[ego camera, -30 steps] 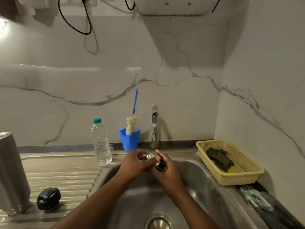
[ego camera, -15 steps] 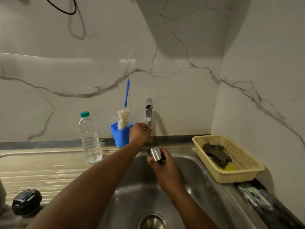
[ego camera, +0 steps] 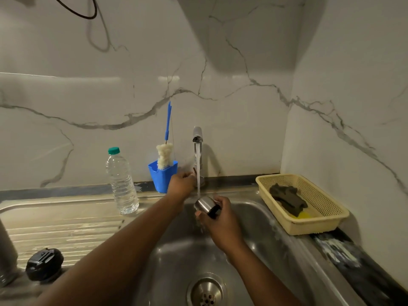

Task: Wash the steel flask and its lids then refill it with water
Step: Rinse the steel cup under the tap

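Note:
My right hand grips a small steel lid with a black part, holding it over the sink under a thin stream of water from the tap. My left hand is curled round the tap handle at the tap's base. The steel flask stands at the far left edge, mostly cut off. A black lid lies on the ribbed drainboard beside it.
A clear water bottle with a green cap stands on the drainboard. A blue cup holds a bottle brush. A yellow basket with a dark scrubber sits right of the sink. The drain is below.
My left hand let go of the steel lid and went up to the tap handle. Water now runs from the tap onto the lid in my right hand.

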Motion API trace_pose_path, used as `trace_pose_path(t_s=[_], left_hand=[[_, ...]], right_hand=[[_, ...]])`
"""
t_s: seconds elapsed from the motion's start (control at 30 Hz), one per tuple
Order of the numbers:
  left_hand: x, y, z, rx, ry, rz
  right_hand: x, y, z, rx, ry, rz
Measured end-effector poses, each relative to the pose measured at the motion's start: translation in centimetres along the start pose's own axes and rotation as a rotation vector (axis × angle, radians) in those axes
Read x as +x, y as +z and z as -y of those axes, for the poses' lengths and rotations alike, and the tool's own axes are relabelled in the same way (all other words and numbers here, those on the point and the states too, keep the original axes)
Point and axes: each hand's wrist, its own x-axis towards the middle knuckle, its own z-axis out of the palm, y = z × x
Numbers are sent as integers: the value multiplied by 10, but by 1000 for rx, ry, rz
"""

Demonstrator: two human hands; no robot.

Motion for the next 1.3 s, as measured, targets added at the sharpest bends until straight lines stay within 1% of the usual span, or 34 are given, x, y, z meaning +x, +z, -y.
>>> trace_pose_path(t_s=[0.13, 0.2, 0.27, 0.33, 0.37, 0.47, 0.53, 0.63, 0.7, 0.77, 0.87, 0.97, 1.1, 1.17, 1.2, 1.3], left_hand=[[-38, -10, 30, 31, -123, 165], [-54, -15, 40, -75, -158, 201], [-64, -19, 43, -168, -132, 235], [-69, -23, 45, -211, -85, 257], [-71, -24, 45, -227, -63, 261], [-78, -23, 44, -247, -26, 291], [-79, -24, 47, -246, -7, 282], [-78, -23, 51, -241, 11, 217], [-78, -22, 53, -252, 14, 207], [-79, -21, 53, -261, 32, 199], [-80, -20, 55, -243, 62, 132], [-78, -19, 54, -293, 11, 78], [-77, -15, 56, -386, -104, 81], [-79, -14, 57, -402, -140, 96], [-80, -13, 56, -396, -145, 108], [-80, -15, 54, -355, -96, 175]], right_hand=[[-1, -1, -1, -110, -38, 47], [-2, 0, -1, -142, -60, 74], [-3, 2, -2, -174, -85, 108], [-6, 4, 0, -218, -89, 155], [-7, 5, 0, -226, -78, 171], [-10, 3, 8, -149, 20, 171], [-11, 1, 11, -120, 33, 144], [-10, -1, 9, -98, -31, 80], [-10, -1, 9, -58, -37, 67], [-8, -1, 7, -26, -34, 103], [-4, 5, 0, -8, 15, 205], [1, 8, -7, -97, -16, 249], [-2, 9, -12, -345, -103, 227], [-3, 8, -12, -388, -132, 203], [-4, 8, -11, -366, -139, 197], [-4, 7, -5, -180, -98, 203]])
